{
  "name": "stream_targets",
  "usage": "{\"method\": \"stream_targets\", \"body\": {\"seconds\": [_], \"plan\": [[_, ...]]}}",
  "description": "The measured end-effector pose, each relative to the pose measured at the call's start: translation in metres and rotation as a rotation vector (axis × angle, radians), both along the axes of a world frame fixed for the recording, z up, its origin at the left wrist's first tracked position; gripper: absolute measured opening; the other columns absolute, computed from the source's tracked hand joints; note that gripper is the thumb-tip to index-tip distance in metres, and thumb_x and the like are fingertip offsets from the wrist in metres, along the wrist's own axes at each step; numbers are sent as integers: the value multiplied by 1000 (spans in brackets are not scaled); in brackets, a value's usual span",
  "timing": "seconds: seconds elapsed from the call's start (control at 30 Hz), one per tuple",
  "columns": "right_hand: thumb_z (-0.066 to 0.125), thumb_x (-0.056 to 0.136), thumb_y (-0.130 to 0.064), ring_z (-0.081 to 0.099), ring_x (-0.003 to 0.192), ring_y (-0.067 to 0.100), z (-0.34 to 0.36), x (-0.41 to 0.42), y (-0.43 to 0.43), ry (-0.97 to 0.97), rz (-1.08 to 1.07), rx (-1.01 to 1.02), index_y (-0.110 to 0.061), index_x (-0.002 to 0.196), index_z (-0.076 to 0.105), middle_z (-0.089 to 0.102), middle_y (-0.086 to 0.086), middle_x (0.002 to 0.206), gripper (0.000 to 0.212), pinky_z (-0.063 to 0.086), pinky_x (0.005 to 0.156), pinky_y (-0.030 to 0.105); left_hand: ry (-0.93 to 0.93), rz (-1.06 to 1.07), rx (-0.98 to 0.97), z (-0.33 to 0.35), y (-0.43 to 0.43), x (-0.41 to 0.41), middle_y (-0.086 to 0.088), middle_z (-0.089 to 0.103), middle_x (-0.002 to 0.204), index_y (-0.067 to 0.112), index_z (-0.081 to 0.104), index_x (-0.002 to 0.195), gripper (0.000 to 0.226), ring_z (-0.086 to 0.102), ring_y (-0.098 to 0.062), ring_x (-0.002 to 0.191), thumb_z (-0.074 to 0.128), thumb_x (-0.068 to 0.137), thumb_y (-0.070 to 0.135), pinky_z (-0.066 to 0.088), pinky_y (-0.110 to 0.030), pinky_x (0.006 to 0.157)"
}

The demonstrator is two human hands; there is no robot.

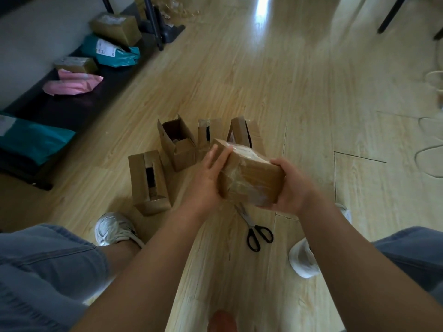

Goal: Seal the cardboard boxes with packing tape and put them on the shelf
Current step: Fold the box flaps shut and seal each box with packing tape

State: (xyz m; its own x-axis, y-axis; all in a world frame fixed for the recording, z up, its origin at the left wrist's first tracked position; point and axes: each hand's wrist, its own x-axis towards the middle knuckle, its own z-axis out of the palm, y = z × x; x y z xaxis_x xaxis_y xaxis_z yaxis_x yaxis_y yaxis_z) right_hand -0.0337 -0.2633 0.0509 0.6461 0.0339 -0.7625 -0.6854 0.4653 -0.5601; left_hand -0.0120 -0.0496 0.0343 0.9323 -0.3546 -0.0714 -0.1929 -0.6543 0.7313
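The small brown cardboard box wrapped in glossy clear tape (249, 178) was held in the air over the pale wood-plank floor (311, 92), between both hands and clear of everything below. The left hand (208, 178) lay flat against the box's left end, fingers straight and close together; its thumb could not be made out. The right hand (290, 188) clamped the box's right end, thumb on the top edge and fingers curled underneath.

Four open brown cardboard boxes stood on the floor just beyond the hands: one nearest at the left (149, 183), then three in a row behind it (177, 144) (206, 135) (242, 133), flaps up. Black-handled steel scissors (257, 233) lay on the floor below the held box, and a whitish roll of packing tape (303, 258) sat near the person's right knee.

Along the floor's left edge ran a low dark shelf (79, 109) (blurred in places), carrying two closed brown boxes (115, 28) (75, 64), a teal plastic mailer (112, 50) between them, a pink mailer (74, 83), and another teal mailer (31, 137) at its near end.
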Motion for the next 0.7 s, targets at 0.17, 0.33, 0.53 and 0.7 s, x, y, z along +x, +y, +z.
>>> {"method": "stream_targets", "body": {"seconds": [0.17,0.33,0.53,0.7], "plan": [[60,92,-23,69,110,34,-5,-3,5,-224,-128,74,-10,127,64,68,16,126,37,55,91,56,646,520,-267,-5,6,2,-18,50,143,16,31,153,52,64,-32,111,48,104,15,57,-39,84],[71,86,-25,66,116,31,-14,0,8,-312,-84,-35,-7,129,61,66,15,130,47,51,102,50,1039,436,-756,8,9,9,-21,69,118,10,54,133,74,71,-40,98,49,90,69,58,-50,86],[74,79,-29,63,117,28,-23,-11,6,-281,55,-138,-20,123,58,66,7,127,48,48,105,49,833,304,-665,3,9,9,-2,75,109,11,65,122,54,70,-17,106,76,78,39,54,-31,96],[76,75,-47,64,116,24,-28,-11,-1,-242,186,-229,-38,133,58,66,-4,127,62,49,101,48,794,322,-665,-4,0,10,2,75,110,16,67,120,49,69,-15,106,77,78,40,53,-31,98]]}}
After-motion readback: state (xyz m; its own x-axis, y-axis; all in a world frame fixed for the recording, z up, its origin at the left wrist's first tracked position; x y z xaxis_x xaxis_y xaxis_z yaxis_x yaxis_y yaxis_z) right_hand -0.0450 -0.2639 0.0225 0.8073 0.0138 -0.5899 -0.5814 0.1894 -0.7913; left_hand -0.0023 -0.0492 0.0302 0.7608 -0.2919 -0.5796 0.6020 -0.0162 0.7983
